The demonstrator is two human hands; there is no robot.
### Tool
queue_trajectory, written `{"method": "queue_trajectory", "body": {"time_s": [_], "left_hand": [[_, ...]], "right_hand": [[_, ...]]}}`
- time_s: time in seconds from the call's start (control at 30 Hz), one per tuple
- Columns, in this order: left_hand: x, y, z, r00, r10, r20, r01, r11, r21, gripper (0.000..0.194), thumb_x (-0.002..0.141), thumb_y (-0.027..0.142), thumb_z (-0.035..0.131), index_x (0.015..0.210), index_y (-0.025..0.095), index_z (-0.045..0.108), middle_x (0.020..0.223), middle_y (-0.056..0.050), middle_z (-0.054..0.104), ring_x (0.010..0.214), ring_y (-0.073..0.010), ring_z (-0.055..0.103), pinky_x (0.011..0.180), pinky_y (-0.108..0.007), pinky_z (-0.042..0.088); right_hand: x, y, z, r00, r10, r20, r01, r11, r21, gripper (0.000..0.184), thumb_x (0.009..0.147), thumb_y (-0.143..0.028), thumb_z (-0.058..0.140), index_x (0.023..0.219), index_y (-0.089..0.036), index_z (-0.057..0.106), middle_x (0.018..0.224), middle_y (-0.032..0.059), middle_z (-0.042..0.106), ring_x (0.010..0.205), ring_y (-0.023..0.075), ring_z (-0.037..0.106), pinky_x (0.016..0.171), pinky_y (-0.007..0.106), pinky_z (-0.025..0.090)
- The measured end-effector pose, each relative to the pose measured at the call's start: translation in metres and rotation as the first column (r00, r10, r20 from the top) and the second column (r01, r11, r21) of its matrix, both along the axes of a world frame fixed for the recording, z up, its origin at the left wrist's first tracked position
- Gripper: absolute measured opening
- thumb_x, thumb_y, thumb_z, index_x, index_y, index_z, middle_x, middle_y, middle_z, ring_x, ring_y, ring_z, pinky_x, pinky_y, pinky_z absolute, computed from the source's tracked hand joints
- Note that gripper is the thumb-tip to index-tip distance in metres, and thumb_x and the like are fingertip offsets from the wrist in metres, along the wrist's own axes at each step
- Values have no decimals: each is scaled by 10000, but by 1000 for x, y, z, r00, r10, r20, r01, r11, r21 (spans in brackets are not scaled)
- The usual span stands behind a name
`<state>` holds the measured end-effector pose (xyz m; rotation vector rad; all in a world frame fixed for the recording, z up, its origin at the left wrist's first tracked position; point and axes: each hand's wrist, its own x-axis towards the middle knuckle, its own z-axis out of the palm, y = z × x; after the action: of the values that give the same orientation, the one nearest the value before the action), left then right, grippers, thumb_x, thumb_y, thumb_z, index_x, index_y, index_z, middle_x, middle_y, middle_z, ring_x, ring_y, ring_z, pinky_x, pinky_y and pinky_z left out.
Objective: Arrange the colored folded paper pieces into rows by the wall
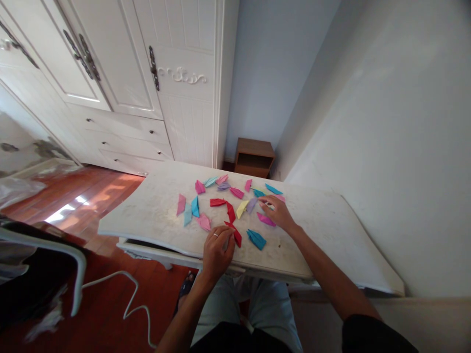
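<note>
Folded paper pieces in several colours lie scattered on a white table. My left hand [219,249] is at the front edge, fingers curled and closed at a red folded paper piece [237,239]. Above that piece are a second red piece [230,212] and a third [218,202], forming a bent line. My right hand [278,212] reaches in from the right, thumb and forefinger pinched at the edge of a lavender folded paper piece [251,205]. Beside it lies a yellow piece [242,209]. A magenta piece [266,219] is under the right hand, and a blue piece [256,239] lies between the hands.
Pink, light-blue and purple pieces spread over the left and back of the table [147,206]. A white wardrobe [187,113] and small brown cabinet [253,152] stand behind. At right is a wall [386,147]. A white cable [134,294] crosses the floor near a chair [79,269].
</note>
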<state>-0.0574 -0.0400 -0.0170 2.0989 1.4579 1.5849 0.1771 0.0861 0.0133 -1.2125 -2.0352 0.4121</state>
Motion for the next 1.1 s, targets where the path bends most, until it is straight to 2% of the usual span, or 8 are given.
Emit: {"method": "queue_trajectory", "body": {"time_s": [0.1,0.23,0.43,0.57,0.67,0.8,0.93,1.1], "left_hand": [[-2,-1,2,997,-13,77,14,1000,-4,154,886,142,543,964,176,671,934,-71,688,910,-193,634,835,-343,524],[-6,-4,8,983,-55,175,66,996,-57,146,890,167,557,976,175,674,924,-61,672,813,-157,625,725,-284,523],[-11,-4,10,970,-13,242,45,991,-129,143,895,221,572,977,174,680,942,-61,663,819,-151,631,686,-257,518],[-24,3,18,990,63,127,-53,995,-82,153,900,234,561,967,179,688,917,-59,663,788,-149,629,674,-265,519],[-38,21,32,995,96,-17,-96,995,-35,198,912,259,538,1015,189,692,994,-83,676,895,-185,637,797,-332,533],[-51,58,42,933,-68,-353,30,993,-112,251,917,285,519,1095,221,684,1093,-77,706,1059,-249,611,957,-438,475],[-50,84,27,845,-108,-524,-12,975,-220,395,909,293,506,1279,177,580,1224,-124,662,1162,-291,580,1001,-468,453],[-47,92,10,799,-65,-598,-108,963,-248,456,895,265,497,1342,177,514,1269,-159,628,1190,-309,578,972,-461,474]], "right_hand": [[31,-29,-8,997,-28,-75,24,999,-42,256,882,-345,547,1004,-197,718,1030,78,716,918,209,663,814,333,526],[61,-68,-18,981,-149,-127,132,982,-134,258,891,-377,551,980,-200,716,990,74,724,907,212,673,795,332,537],[69,-90,-27,964,-205,-169,172,967,-187,253,886,-391,560,971,-207,710,977,77,723,893,217,676,807,345,547],[69,-87,-28,965,-208,-162,179,968,-176,254,886,-387,556,986,-207,705,974,77,720,878,215,673,807,352,547],[70,-87,-28,968,-204,-148,179,970,-167,255,890,-387,553,997,-210,703,1000,86,716,903,221,669,825,362,544],[71,-89,-30,974,-185,-130,165,975,-150,254,895,-388,549,1000,-214,703,1020,90,710,937,225,662,850,367,538],[71,-89,-32,975,-178,-131,159,977,-143,260,904,-387,540,1011,-215,703,1035,91,706,953,223,658,856,366,537],[72,-90,-33,978,-173,-120,156,978,-136,264,906,-383,535,1015,-217,709,1046,98,709,975,232,653,896,394,525]]}}
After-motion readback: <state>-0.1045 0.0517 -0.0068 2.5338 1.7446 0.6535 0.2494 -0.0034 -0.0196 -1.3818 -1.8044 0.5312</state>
